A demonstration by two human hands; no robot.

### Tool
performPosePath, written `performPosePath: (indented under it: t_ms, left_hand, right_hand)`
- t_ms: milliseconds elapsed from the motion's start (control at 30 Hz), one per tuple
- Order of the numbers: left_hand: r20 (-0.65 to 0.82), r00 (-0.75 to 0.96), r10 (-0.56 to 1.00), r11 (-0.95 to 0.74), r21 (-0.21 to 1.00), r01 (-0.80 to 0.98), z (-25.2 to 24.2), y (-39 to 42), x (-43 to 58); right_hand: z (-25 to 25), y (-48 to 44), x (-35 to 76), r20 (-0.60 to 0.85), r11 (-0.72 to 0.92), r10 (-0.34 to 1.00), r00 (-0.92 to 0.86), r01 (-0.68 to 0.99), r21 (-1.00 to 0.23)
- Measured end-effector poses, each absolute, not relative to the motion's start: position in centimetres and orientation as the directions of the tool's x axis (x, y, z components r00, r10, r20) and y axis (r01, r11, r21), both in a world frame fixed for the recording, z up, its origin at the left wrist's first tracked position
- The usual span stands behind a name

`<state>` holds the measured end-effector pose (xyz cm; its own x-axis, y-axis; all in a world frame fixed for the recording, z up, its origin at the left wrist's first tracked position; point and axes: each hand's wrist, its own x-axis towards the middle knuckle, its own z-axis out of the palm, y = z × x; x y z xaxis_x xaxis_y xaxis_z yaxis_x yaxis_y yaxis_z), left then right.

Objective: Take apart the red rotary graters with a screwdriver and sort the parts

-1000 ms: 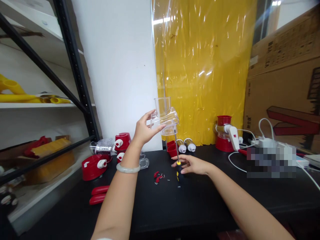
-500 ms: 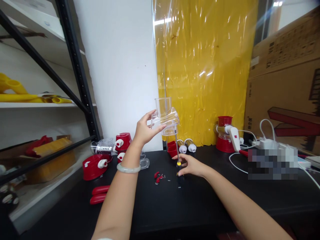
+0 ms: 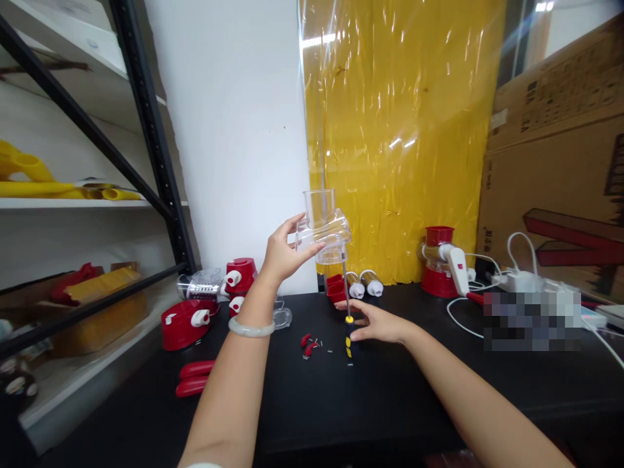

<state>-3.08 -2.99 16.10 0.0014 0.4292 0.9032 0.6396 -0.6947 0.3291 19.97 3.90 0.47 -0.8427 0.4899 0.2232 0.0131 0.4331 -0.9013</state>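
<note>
My left hand (image 3: 283, 252) is raised and grips a clear plastic housing (image 3: 322, 227) with a round chute on top. A screwdriver (image 3: 347, 318) with a black and yellow handle stands upright under it, its thin shaft reaching up into the housing's underside. My right hand (image 3: 377, 324) pinches the handle near its top, fingers partly stretched. A pale bangle (image 3: 250, 328) sits on my left wrist.
Small red clips and loose screws (image 3: 310, 344) lie on the black table (image 3: 390, 396). Red bases (image 3: 185, 322), metal drums (image 3: 364, 284), and an assembled red grater (image 3: 439, 263) stand at the back. A black shelf rack (image 3: 146, 130) is left, cardboard boxes (image 3: 556, 162) and cables right.
My right hand's fingers shifted around the screwdriver handle, closing on it and then stretching out again. The housing and left hand stayed in place.
</note>
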Motion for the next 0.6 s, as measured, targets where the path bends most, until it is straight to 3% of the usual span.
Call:
performPosePath:
  t_ms: [133,267,433,600]
  left_hand:
    - [0.895,-0.012,0.446,-0.699,0.356,0.620,16.08,-3.02,-2.93]
    - [0.883,-0.034,0.469,-0.696,0.393,0.601,16.12,-3.20,-2.71]
    - [0.877,-0.048,0.479,-0.698,0.413,0.584,16.26,-3.45,-2.55]
    - [0.870,-0.044,0.491,-0.682,0.416,0.601,16.24,-3.33,-2.64]
  right_hand:
    - [0.47,3.95,19.74,0.181,0.372,0.488,-0.854,0.016,-0.928]
    - [0.32,3.97,19.61,0.213,0.454,0.566,-0.797,0.086,-0.887]
    - [0.27,3.81,19.65,0.184,0.379,0.413,-0.892,-0.015,-0.925]
    - [0.13,3.93,19.54,0.200,0.464,0.551,-0.810,0.098,-0.880]
